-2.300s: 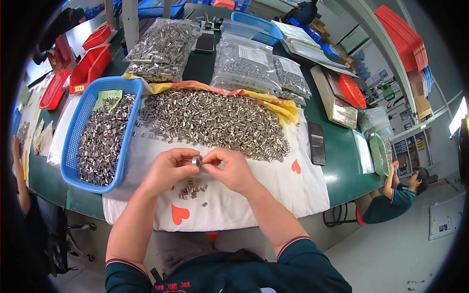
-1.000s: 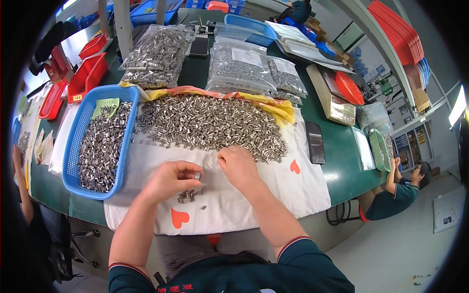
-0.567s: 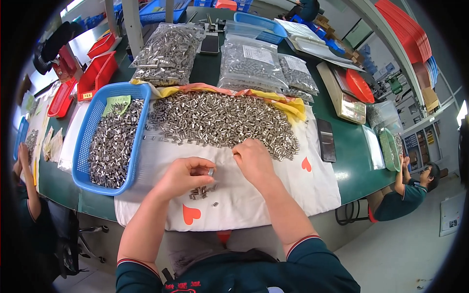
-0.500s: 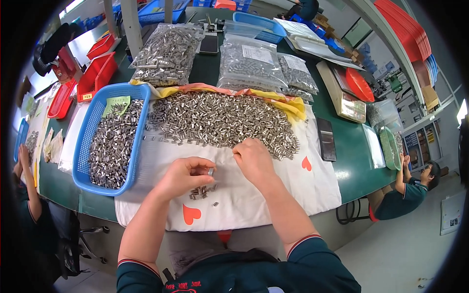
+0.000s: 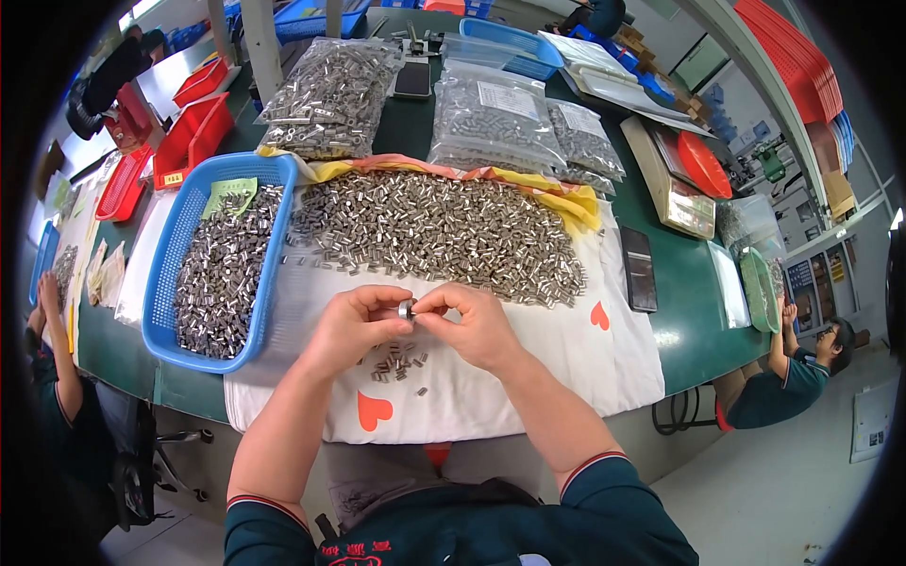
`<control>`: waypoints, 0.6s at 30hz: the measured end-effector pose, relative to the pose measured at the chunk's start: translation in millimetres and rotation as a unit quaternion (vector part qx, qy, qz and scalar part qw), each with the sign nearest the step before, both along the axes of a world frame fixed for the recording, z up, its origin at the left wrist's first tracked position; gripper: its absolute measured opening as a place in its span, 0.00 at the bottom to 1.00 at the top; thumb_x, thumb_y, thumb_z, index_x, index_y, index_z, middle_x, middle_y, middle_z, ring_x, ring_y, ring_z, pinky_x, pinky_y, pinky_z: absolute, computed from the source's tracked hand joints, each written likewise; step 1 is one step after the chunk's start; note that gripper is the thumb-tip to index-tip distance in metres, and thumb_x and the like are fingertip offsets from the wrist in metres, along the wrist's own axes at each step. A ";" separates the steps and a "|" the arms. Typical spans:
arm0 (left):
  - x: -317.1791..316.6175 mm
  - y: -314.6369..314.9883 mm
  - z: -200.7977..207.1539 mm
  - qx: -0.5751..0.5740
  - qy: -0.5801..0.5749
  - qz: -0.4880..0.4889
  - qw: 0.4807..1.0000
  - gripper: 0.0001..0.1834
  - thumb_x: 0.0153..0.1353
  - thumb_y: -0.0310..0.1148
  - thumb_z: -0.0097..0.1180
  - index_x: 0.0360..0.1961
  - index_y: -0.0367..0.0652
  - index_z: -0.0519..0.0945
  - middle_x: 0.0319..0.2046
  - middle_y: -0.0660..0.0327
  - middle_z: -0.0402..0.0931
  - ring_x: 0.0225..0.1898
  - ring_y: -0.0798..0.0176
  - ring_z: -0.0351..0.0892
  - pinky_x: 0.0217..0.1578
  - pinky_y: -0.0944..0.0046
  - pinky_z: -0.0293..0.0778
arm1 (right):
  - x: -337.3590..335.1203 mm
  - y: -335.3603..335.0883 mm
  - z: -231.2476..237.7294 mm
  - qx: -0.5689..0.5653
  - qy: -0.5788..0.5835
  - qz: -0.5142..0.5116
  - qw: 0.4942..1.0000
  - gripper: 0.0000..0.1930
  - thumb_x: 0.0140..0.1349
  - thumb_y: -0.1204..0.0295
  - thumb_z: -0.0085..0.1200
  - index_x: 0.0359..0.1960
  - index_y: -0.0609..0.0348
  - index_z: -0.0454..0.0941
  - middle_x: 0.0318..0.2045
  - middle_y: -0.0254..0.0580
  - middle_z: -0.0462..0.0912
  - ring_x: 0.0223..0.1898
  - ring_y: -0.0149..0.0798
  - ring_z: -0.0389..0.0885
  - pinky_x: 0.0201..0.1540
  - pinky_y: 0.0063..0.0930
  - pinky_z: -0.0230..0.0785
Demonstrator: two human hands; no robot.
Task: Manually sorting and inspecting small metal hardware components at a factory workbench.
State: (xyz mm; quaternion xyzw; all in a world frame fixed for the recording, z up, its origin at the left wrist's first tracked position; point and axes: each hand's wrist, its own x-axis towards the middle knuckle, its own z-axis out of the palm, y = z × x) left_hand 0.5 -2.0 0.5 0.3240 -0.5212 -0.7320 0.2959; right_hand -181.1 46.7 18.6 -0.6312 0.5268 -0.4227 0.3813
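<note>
A round metal piece (image 5: 406,309) is pinched between thumb and fingers of the left hand (image 5: 354,325). The right hand (image 5: 472,330) is narrowed against its right side; whether anything is gripped there cannot be told. Below, loose metal cylinders (image 5: 394,364) are scattered on white cloth (image 5: 528,382). Beyond, a large pile (image 5: 444,231) is spread; leftward, more are held in a blue basket (image 5: 173,250).

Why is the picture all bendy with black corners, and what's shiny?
In the head view, the green table looks curved because the lens is fisheye, and black fills the corners; in the same head view, light glints off the pile of metal pieces and the clear plastic bags; also in the head view, the round silver piece in the left hand gleams.
</note>
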 end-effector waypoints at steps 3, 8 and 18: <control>-0.1 1.1 0.7 0.008 0.006 0.014 1.000 0.19 0.50 0.20 0.59 0.45 0.33 0.72 0.36 0.60 0.76 0.35 0.71 0.76 0.37 0.73 0.73 | 2.4 0.8 0.2 -0.003 -0.006 -0.011 1.000 0.05 0.48 0.78 0.56 0.29 0.61 0.78 0.27 0.35 0.79 0.30 0.28 0.75 0.33 0.21 0.68; -2.9 1.6 -0.9 -0.001 -0.015 0.017 1.000 0.18 0.50 0.20 0.58 0.44 0.32 0.73 0.35 0.59 0.76 0.36 0.70 0.76 0.38 0.72 0.74 | 5.0 1.1 -4.9 -0.140 0.092 -0.019 0.986 0.04 0.47 0.79 0.56 0.26 0.60 0.77 0.25 0.37 0.78 0.28 0.35 0.76 0.32 0.24 0.68; 7.8 1.7 4.7 0.001 -0.049 0.017 0.999 0.18 0.50 0.21 0.59 0.44 0.32 0.73 0.33 0.61 0.77 0.35 0.72 0.76 0.36 0.73 0.73 | 2.4 -0.9 1.2 0.005 0.028 0.017 0.999 0.05 0.49 0.76 0.56 0.28 0.61 0.78 0.27 0.39 0.79 0.28 0.32 0.77 0.33 0.24 0.69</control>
